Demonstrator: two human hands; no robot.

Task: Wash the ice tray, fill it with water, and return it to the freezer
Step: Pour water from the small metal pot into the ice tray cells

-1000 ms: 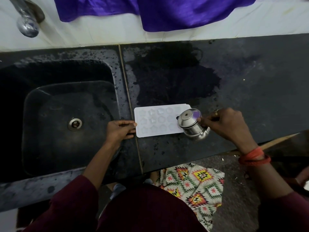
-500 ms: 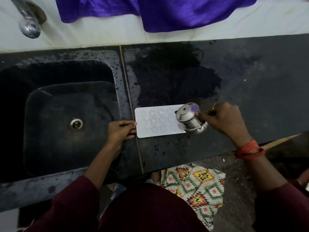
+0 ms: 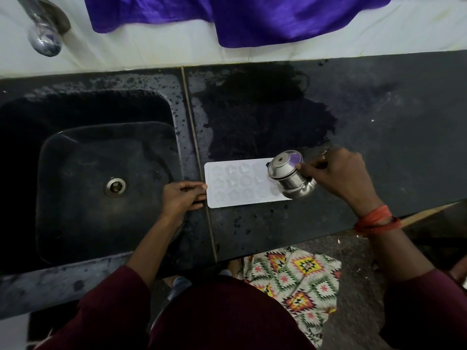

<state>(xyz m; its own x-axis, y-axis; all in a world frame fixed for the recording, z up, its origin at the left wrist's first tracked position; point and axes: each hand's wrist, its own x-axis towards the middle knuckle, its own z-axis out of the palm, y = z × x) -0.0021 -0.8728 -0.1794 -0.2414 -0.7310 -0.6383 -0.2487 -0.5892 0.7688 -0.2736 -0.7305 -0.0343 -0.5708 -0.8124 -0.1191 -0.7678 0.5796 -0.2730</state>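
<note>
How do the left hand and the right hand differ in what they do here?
The left hand rests at the ice tray's left edge, steadying it; the right hand holds a steel pot tilted over the tray's right end. The left wrist is bare; the right wears an orange band. Both work above the dark counter.

Matt white plastic ice tray [image 3: 240,185] — shiny steel pot [image 3: 290,178] — wet dark stone counter [image 3: 379,122].

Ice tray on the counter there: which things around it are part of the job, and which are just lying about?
In use:
ice tray
steel pot, tilted over the tray
left hand, steadying the tray
right hand, holding the pot

Lying about:
purple cloth
sink
tap
patterned cloth
</note>
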